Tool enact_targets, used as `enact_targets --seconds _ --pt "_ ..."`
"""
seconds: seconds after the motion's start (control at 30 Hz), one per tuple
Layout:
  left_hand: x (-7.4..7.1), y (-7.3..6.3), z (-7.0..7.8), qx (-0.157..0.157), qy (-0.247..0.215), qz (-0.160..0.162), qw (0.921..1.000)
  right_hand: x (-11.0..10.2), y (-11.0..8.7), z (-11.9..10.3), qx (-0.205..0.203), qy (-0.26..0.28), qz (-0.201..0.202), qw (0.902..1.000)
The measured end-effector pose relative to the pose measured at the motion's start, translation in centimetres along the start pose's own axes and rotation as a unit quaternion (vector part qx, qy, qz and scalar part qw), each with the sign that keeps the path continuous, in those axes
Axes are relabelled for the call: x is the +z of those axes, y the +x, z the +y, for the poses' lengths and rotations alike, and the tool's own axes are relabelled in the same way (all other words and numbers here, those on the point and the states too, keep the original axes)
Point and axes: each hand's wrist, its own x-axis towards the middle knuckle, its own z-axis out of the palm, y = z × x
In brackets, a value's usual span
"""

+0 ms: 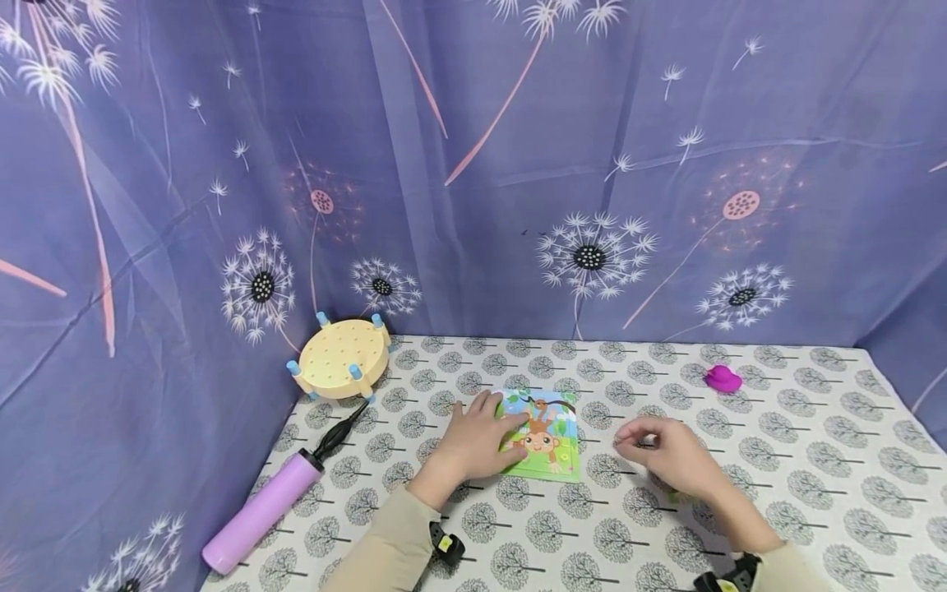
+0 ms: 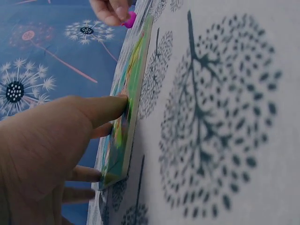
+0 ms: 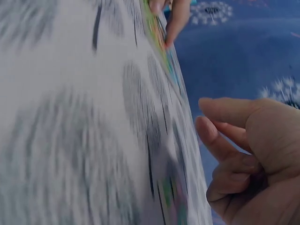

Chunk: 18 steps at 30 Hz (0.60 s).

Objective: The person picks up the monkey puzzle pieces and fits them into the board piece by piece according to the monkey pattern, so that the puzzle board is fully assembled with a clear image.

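Note:
A square monkey picture puzzle (image 1: pixel 543 444) lies flat on the patterned tablecloth, bright green and blue. Over its left side spreads my left hand (image 1: pixel 481 436), the thumb touching the picture and the other fingers at the left edge. To the right of the puzzle, my right hand (image 1: pixel 669 452) hovers above the cloth. Its thumb and index finger (image 3: pixel 225 110) come close together with a gap and nothing between them, while the other fingers curl loosely. A small colourful flat piece (image 3: pixel 173 194) lies blurred on the cloth below this hand, mostly hidden in the head view.
A magenta toy duck (image 1: pixel 722 378) stands at the back right. At the back left a round yellow stool-like piece with blue-tipped legs (image 1: pixel 344 353) leans by the curtain. A purple hand pump (image 1: pixel 262 510) with a black nozzle lies along the left edge. Dandelion-print curtains (image 1: pixel 488 247) enclose the table.

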Motion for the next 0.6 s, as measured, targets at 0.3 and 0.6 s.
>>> enact_targets --seconds 0.3,0.6 --pt "0.9 0.8 0.8 0.013 -0.006 0.01 0.9998 -3.8 -3.3 3.6 -0.025 -0.037 -0.036 0.9983" --pt "0.8 1.2 1.6 0.011 0.002 0.006 0.9999 -5.8 -5.2 5.0 -0.047 -0.089 -0.057 0.9933"
